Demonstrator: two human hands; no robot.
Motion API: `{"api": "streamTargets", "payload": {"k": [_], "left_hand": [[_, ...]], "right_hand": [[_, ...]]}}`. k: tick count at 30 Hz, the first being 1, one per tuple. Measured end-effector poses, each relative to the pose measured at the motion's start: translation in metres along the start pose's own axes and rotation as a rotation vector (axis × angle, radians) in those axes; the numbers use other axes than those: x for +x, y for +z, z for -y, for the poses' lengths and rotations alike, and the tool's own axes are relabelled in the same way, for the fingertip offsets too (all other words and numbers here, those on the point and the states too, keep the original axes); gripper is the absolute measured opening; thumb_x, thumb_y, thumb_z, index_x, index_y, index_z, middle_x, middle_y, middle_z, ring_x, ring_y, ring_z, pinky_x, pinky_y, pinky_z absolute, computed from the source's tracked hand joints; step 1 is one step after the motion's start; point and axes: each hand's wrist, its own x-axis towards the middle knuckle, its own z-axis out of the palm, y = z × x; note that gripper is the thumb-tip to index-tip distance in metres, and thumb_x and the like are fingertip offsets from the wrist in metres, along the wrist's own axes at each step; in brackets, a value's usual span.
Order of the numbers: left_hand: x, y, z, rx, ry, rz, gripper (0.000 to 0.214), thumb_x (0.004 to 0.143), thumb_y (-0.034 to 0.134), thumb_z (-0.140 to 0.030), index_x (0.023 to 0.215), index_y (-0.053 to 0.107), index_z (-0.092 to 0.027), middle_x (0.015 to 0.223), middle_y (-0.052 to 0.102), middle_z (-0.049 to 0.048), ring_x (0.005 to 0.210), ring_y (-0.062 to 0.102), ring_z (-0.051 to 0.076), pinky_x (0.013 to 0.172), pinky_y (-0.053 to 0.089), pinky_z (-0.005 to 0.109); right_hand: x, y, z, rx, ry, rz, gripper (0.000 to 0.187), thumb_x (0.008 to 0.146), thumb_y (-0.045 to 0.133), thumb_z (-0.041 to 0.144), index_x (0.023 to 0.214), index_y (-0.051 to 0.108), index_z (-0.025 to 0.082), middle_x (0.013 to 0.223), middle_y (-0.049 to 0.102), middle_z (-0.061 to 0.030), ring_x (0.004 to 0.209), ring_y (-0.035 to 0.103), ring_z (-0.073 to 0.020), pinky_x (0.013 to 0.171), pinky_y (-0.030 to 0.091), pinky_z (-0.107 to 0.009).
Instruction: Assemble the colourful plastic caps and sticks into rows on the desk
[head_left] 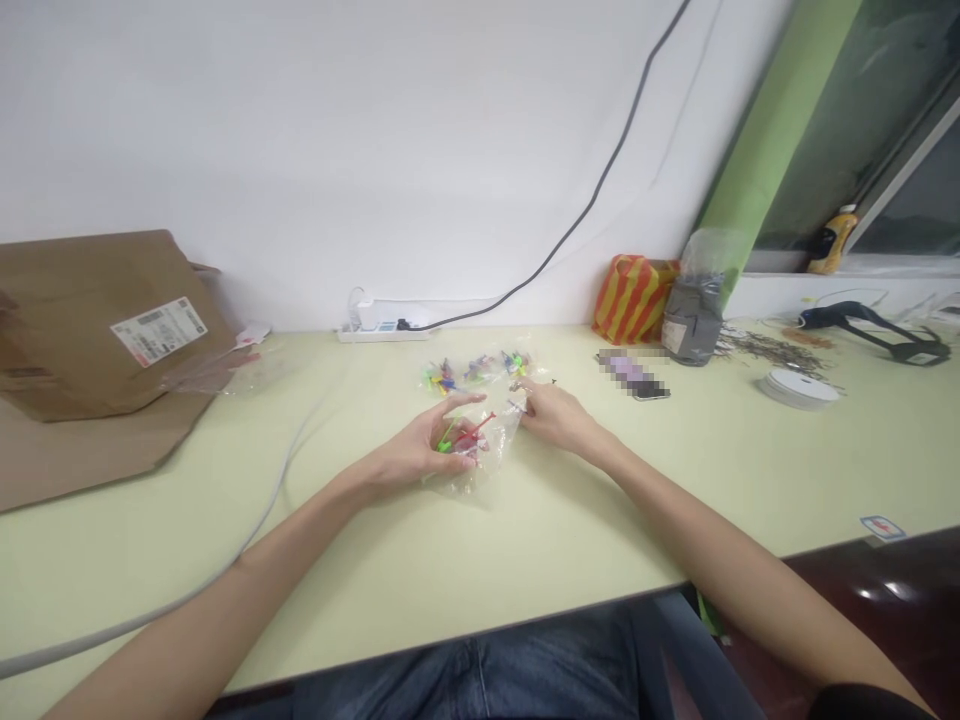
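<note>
A clear plastic bag (487, 470) with small red and green plastic pieces (469, 438) in it lies in the grasp of my left hand (409, 450). The thumb and fingers curve around the bag from the left, and a red stick-like piece points up to the right. My right hand (559, 412) is closed in a pinch at the bag's upper right edge; its fingertips are partly hidden. Just beyond both hands, several groups of small multicoloured plastic pieces (442, 377) rest in clear plastic on the pale green table (585, 540).
A cardboard box (90, 320) stands at left, near a grey-white cable (281, 480). Along the wall are a power strip (382, 332), a red-yellow striped bag (634, 300) and a dark-filled clear bag (691, 320). A phone (634, 375) and a white spool (799, 390) lie to the right.
</note>
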Motion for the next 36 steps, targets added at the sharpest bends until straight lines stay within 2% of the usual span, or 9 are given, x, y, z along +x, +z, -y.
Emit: {"api": "streamTargets", "payload": {"k": [2, 4, 7, 9, 14, 19, 25, 30, 36], "left_hand": [[0.001, -0.002, 0.002, 0.039, 0.013, -0.066, 0.082, 0.076, 0.08, -0.031, 0.148, 0.041, -0.03, 0.108, 0.063, 0.006, 0.097, 0.06, 0.02, 0.081, 0.047, 0.031], [0.001, -0.003, 0.003, 0.069, 0.02, -0.131, 0.079, 0.076, 0.079, -0.03, 0.146, 0.043, -0.029, 0.103, 0.062, 0.004, 0.094, 0.06, 0.019, 0.079, 0.046, 0.029], [0.002, -0.005, 0.004, 0.092, 0.034, -0.198, 0.077, 0.077, 0.077, -0.03, 0.146, 0.044, -0.029, 0.093, 0.061, 0.0011, 0.086, 0.059, 0.017, 0.074, 0.046, 0.027], [0.002, -0.005, 0.004, 0.082, 0.049, -0.212, 0.077, 0.077, 0.078, -0.03, 0.146, 0.044, -0.028, 0.09, 0.061, 0.0009, 0.085, 0.061, 0.017, 0.074, 0.047, 0.028], [0.003, -0.001, 0.004, 0.0, 0.013, -0.135, 0.074, 0.081, 0.076, -0.035, 0.146, 0.043, -0.025, 0.101, 0.067, 0.0077, 0.08, 0.067, 0.019, 0.077, 0.053, 0.036], [0.001, -0.001, 0.002, -0.015, -0.037, -0.056, 0.078, 0.081, 0.076, -0.037, 0.148, 0.038, -0.028, 0.113, 0.067, 0.011, 0.087, 0.069, 0.021, 0.081, 0.053, 0.038], [-0.001, -0.002, 0.0, -0.019, -0.047, 0.048, 0.081, 0.081, 0.076, -0.038, 0.15, 0.034, -0.032, 0.115, 0.067, 0.0091, 0.089, 0.069, 0.021, 0.09, 0.05, 0.041], [-0.001, 0.0, 0.001, -0.027, -0.038, 0.065, 0.079, 0.081, 0.077, -0.036, 0.149, 0.037, -0.031, 0.109, 0.066, 0.0071, 0.095, 0.066, 0.021, 0.091, 0.048, 0.04], [-0.001, 0.001, 0.006, -0.024, 0.009, 0.023, 0.086, 0.076, 0.082, -0.031, 0.15, 0.038, -0.03, 0.111, 0.063, 0.0078, 0.11, 0.061, 0.026, 0.095, 0.046, 0.041]], "right_hand": [[0.0, -0.001, 0.002, 0.067, -0.02, -0.023, 0.052, 0.086, 0.051, 0.017, 0.138, 0.051, 0.015, 0.089, 0.07, -0.0068, 0.076, 0.06, -0.0193, 0.062, 0.033, -0.026], [0.0, -0.004, 0.002, 0.124, -0.031, -0.071, 0.05, 0.086, 0.049, 0.016, 0.136, 0.055, 0.014, 0.079, 0.068, -0.0042, 0.07, 0.057, -0.0181, 0.061, 0.033, -0.026], [0.0, -0.009, 0.002, 0.193, -0.025, -0.143, 0.037, 0.085, 0.045, 0.016, 0.114, 0.069, 0.017, 0.068, 0.064, -0.0015, 0.064, 0.056, -0.0169, 0.06, 0.034, -0.026], [0.001, -0.011, 0.0, 0.247, 0.003, -0.194, 0.03, 0.083, 0.047, 0.016, 0.101, 0.072, 0.019, 0.067, 0.065, -0.0008, 0.064, 0.057, -0.0163, 0.061, 0.036, -0.026], [0.005, -0.013, -0.002, 0.507, 0.05, -0.426, 0.018, 0.082, 0.055, 0.024, 0.098, 0.064, 0.02, 0.076, 0.072, -0.0013, 0.067, 0.064, -0.0169, 0.066, 0.044, -0.027], [0.001, -0.02, 0.008, 0.935, -0.113, -0.637, 0.017, 0.09, 0.057, 0.035, 0.099, 0.053, 0.021, 0.085, 0.074, -0.0054, 0.084, 0.07, -0.0202, 0.076, 0.05, -0.031], [-0.008, -0.028, 0.023, 1.191, -0.239, -0.531, 0.022, 0.093, 0.06, 0.043, 0.095, 0.053, 0.022, 0.084, 0.075, -0.0062, 0.087, 0.071, -0.0211, 0.084, 0.051, -0.035], [-0.009, -0.022, 0.024, 1.11, -0.209, -0.348, 0.033, 0.088, 0.066, 0.051, 0.091, 0.058, 0.02, 0.083, 0.075, -0.0063, 0.082, 0.07, -0.0203, 0.08, 0.051, -0.034], [-0.008, -0.023, 0.024, 1.047, -0.204, -0.136, 0.035, 0.088, 0.064, 0.051, 0.081, 0.071, 0.017, 0.088, 0.075, -0.0072, 0.085, 0.069, -0.0189, 0.083, 0.051, -0.032]]}}
